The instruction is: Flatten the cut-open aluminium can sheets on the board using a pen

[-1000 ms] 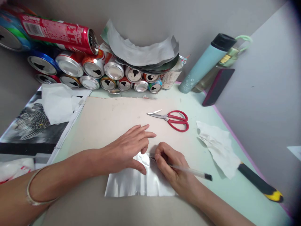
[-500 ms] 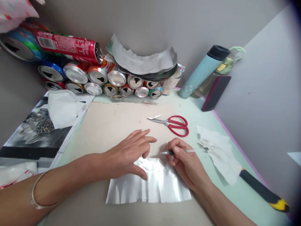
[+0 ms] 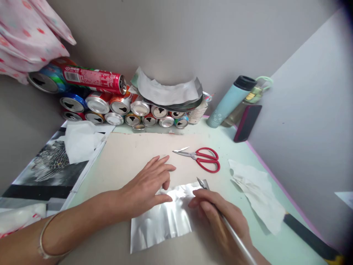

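A shiny silver metal sheet [image 3: 162,228] with wrinkles lies at an angle on the beige board [image 3: 132,151]. My left hand [image 3: 150,184] is spread over the sheet's upper left part, thumb stretched across it and fingers apart, holding nothing. In my right hand [image 3: 223,215] is a slim pen [image 3: 234,235], its tip pointing up and away near the sheet's upper right corner. The right fingers are over the sheet's right side; whether they touch it I cannot tell. Beyond the hands lie red-handled scissors [image 3: 206,160], with a thin sliver [image 3: 182,149] beside the blades.
Stacked drink cans [image 3: 132,108] line the back, with curved metal sheets [image 3: 168,90] on top. A blue bottle [image 3: 231,101] and a dark phone-like slab [image 3: 247,123] lean at the right wall. Crumpled tissue [image 3: 253,191] and a black-handled tool [image 3: 309,235] lie right; a bird picture [image 3: 52,162] left.
The sheet has turned, its right end swinging away from me. My right hand has moved lower, and the pen now slants forward instead of pointing left. The view has tilted up.
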Tool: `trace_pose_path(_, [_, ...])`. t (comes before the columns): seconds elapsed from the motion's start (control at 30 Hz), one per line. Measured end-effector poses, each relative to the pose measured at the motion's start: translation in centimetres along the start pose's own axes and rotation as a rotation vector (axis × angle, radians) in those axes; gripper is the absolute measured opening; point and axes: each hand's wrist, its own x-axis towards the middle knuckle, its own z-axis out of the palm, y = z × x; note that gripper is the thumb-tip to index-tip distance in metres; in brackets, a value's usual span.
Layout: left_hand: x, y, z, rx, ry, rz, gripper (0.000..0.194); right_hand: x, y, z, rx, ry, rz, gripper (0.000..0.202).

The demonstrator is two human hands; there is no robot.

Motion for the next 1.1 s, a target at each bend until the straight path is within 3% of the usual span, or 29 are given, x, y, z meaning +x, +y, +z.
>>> trace_pose_path(0.13, [0.3, 0.7, -0.7, -0.049, 0.151, 0.006, 0.016, -0.3, -0.1, 0.7, 0.025, 0.030, 0.038, 0.022])
trace_pose_path(0.27, [0.5, 1.8, -1.3, -0.237, 0.339, -0.033, 0.026, 0.6, -0.4, 0.0, 0.286, -0.066, 0.242, 0.035])
trace_pose_path(0.4, [0.2, 2.7, -1.0, -0.341, 0.294, -0.075, 0.016, 1.6, -0.8, -0.3, 0.626, -0.115, 0.541, 0.039])
trace_pose_path(0.5, [-0.1, 3.1, -0.5, -0.341, 0.221, -0.039, 0.017, 1.7, -1.0, 0.0, 0.804, -0.165, 0.649, 0.033])
trace_pose_path(0.83, [-0.3, 3.8, 0.2, -0.225, 0.240, 0.058, 0.015, 1.3, -0.8, 0.5, 0.851, -0.211, 0.645, 0.032])
trace_pose_path(1.0, [-0.3, 3.6, 0.3, -0.172, 0.253, 0.096, 0.011, 1.1, -0.6, 0.9, 0.791, -0.243, 0.585, 0.032])
trace_pose_path(1.1, [-0.2, 3.3, 0.2, -0.142, 0.269, 0.128, 0.013, 1.5, -0.1, 0.0, 0.663, -0.235, 0.532, 0.032])
